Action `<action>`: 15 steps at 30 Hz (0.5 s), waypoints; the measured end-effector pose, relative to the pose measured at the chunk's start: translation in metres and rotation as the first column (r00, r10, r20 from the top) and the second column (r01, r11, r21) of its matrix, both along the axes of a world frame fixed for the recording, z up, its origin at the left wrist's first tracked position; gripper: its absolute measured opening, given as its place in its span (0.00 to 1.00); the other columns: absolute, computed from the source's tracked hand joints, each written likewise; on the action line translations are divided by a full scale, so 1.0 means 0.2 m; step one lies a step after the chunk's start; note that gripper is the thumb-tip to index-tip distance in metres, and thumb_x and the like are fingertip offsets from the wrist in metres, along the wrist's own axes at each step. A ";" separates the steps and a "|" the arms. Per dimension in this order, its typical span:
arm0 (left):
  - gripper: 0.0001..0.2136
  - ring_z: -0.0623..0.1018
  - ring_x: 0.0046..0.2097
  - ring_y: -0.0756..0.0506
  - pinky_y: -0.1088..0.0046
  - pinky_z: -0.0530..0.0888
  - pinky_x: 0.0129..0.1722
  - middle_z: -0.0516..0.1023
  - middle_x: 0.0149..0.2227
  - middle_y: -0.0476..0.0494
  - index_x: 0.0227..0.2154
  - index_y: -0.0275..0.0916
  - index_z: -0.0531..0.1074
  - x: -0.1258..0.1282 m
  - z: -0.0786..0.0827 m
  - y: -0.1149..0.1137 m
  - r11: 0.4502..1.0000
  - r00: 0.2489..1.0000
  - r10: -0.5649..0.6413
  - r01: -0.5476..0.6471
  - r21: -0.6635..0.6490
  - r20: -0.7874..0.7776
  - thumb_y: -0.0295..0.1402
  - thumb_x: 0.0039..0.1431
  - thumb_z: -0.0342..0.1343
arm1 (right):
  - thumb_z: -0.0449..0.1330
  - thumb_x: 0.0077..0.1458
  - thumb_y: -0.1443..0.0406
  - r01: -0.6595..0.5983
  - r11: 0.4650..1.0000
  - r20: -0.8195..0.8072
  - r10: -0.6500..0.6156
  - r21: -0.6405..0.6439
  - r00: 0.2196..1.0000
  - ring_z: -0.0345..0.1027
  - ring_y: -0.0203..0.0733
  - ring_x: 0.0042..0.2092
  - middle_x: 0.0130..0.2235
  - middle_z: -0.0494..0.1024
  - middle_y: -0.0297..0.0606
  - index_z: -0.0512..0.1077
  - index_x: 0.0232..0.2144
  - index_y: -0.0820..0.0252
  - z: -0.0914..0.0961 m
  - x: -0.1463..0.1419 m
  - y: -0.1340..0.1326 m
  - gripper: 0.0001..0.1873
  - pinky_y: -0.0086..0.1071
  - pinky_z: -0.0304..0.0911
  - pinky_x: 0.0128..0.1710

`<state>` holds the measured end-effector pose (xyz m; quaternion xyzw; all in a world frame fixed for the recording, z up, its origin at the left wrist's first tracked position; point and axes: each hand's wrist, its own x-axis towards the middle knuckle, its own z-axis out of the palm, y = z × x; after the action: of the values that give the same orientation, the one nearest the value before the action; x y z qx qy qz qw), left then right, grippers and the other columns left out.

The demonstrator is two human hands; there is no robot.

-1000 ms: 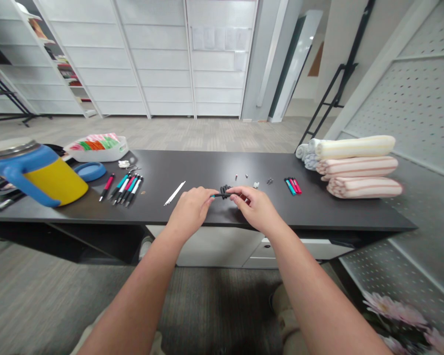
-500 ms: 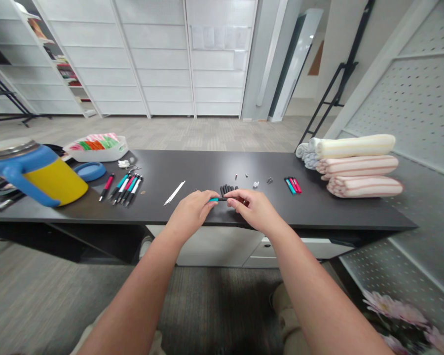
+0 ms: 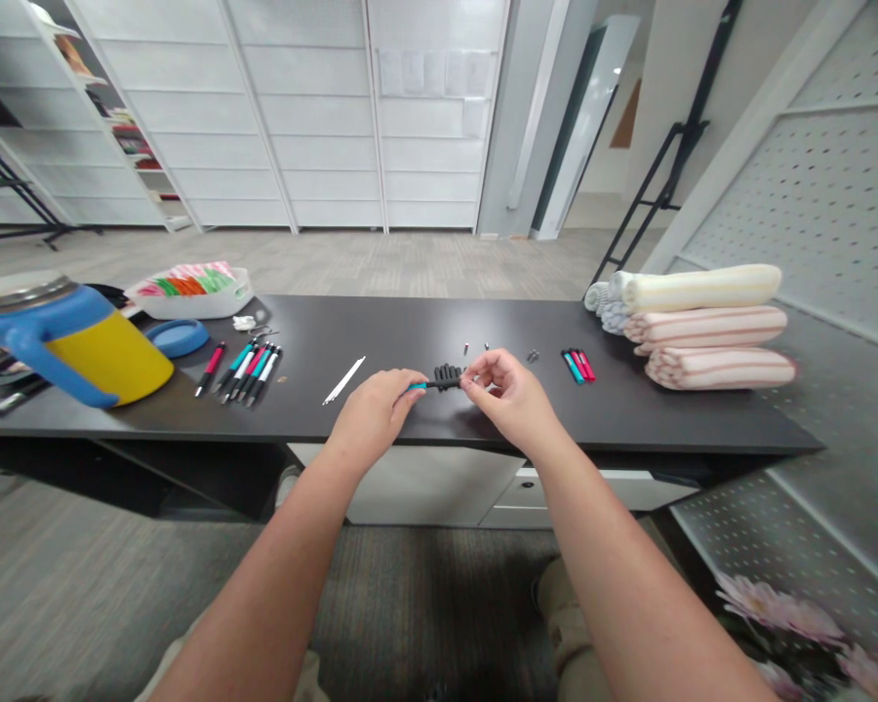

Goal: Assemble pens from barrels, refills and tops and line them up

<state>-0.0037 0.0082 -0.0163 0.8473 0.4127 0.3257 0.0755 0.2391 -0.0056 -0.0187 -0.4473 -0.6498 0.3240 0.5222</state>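
My left hand (image 3: 377, 405) is closed round the teal barrel of a pen (image 3: 439, 384) with a black grip section. The pen lies level, pointing to the right. At its far end, my right hand (image 3: 510, 398) pinches with thumb and forefinger, the other fingers curled loosely; any small part between those fingertips is too small to make out. Just behind the pen, several black pen grips (image 3: 448, 371) lie side by side on the dark desk (image 3: 402, 331). Thin white refills (image 3: 344, 381) lie left of my left hand.
Assembled pens (image 3: 252, 372) lie at the left, near a blue-yellow mug (image 3: 80, 341), a blue lid (image 3: 178, 338) and a white basket (image 3: 205, 300). Small springs (image 3: 533, 356) and teal and red barrels (image 3: 578, 366) are right of my hands. Rolled towels (image 3: 713, 327) are stacked at the right end.
My right hand has shifted slightly right and up to the pen's end, its fingers more raised, baring the black section. My left hand has moved a little left, still holding the pen.
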 end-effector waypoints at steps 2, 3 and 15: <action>0.12 0.80 0.51 0.41 0.61 0.74 0.55 0.83 0.49 0.43 0.50 0.43 0.77 0.00 0.00 0.00 1.000 1.000 -0.008 0.008 0.003 0.001 0.37 0.75 0.50 | 0.67 0.60 0.58 -0.015 1.000 -0.003 0.015 -0.004 1.000 0.65 0.37 0.33 0.39 0.80 0.36 0.69 0.40 0.54 0.00 0.00 0.00 0.12 0.31 0.59 0.30; 0.12 0.80 0.51 0.41 0.61 0.74 0.56 0.83 0.49 0.43 0.50 0.43 0.77 0.00 0.00 0.00 1.000 1.000 -0.014 0.014 0.001 0.005 0.37 0.75 0.50 | 0.67 0.60 0.59 -0.022 1.000 -0.009 0.022 -0.005 1.000 0.65 0.37 0.32 0.39 0.80 0.36 0.69 0.40 0.54 0.00 0.00 0.00 0.11 0.31 0.59 0.29; 0.09 0.81 0.48 0.43 0.64 0.74 0.51 0.84 0.47 0.45 0.47 0.43 0.78 -0.02 0.02 -0.01 0.993 0.994 -0.092 0.095 -0.063 0.052 0.34 0.72 0.54 | 0.67 0.57 0.63 -0.069 0.998 0.025 0.069 -0.005 0.997 0.66 0.36 0.31 0.41 0.80 0.35 0.66 0.40 0.53 0.01 -0.01 -0.02 0.12 0.31 0.59 0.29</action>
<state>-0.0087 0.0064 -0.0122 0.8544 0.3813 0.3287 0.1286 0.2363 -0.0098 -0.0164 -0.4296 -0.6708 0.3373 0.5016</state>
